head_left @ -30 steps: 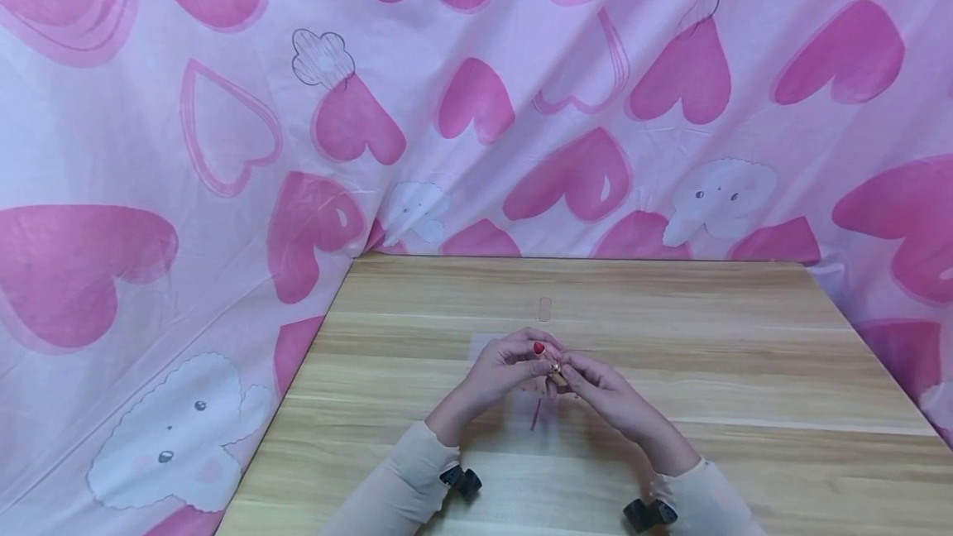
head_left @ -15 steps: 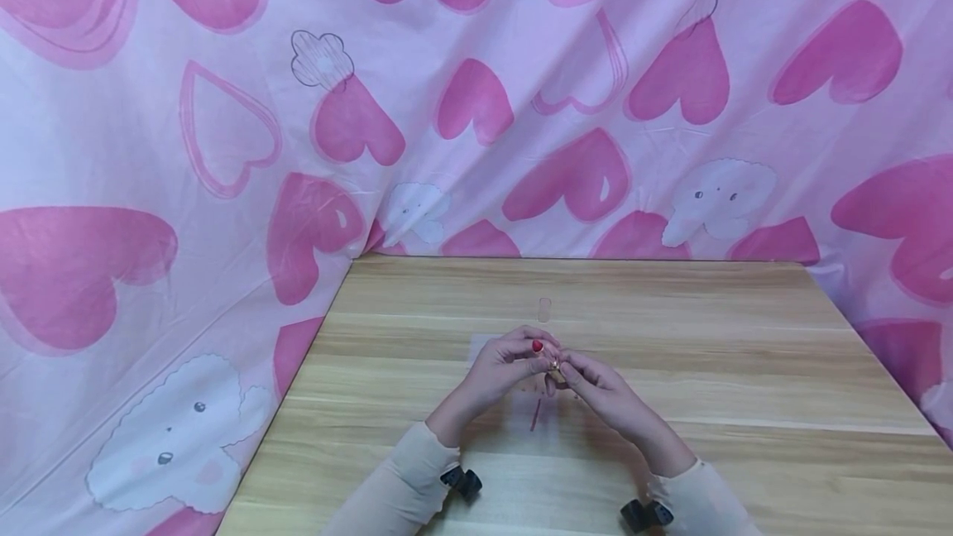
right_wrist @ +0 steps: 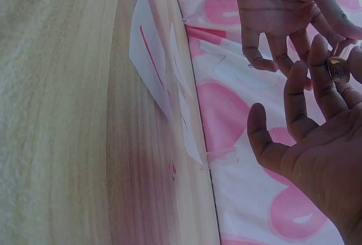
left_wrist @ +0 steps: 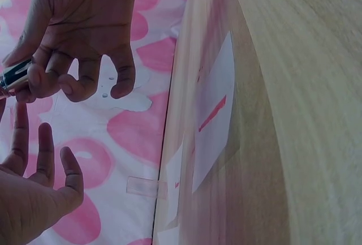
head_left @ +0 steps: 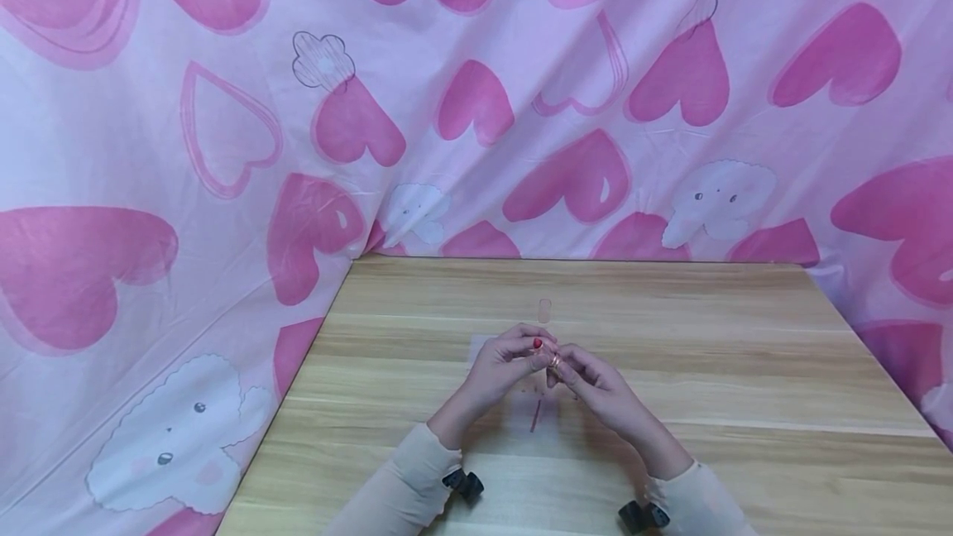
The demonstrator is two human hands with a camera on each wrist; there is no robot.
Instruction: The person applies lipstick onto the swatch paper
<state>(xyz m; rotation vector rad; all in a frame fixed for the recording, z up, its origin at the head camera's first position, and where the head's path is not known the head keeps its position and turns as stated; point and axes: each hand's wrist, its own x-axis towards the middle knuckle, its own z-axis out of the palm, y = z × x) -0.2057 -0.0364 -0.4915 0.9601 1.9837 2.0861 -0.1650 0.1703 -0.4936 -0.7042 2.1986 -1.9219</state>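
Observation:
A lipstick (head_left: 554, 362) with a shiny gold tube and a red tip is held between both hands above the table. My left hand (head_left: 500, 366) pinches its upper part, the red tip showing beside the fingers. My right hand (head_left: 605, 387) grips the gold base (right_wrist: 338, 69) between thumb and index finger, its other fingers loosely bent. In the left wrist view, the gold tube (left_wrist: 16, 75) is cut off by the frame's edge. Fingers partly hide the lipstick.
White paper (left_wrist: 212, 143) bearing a red streak (head_left: 535, 416) lies under the hands; more paper (head_left: 480, 346) is behind it. Farther back on the wooden table (head_left: 744, 370) lies a small clear cap-like piece (head_left: 545, 310). A heart-printed cloth (head_left: 476, 106) hangs around the table.
My right hand has shifted slightly up and left at the lipstick's base, its fingers changing position. The left hand stays almost still, and the lipstick remains in both hands.

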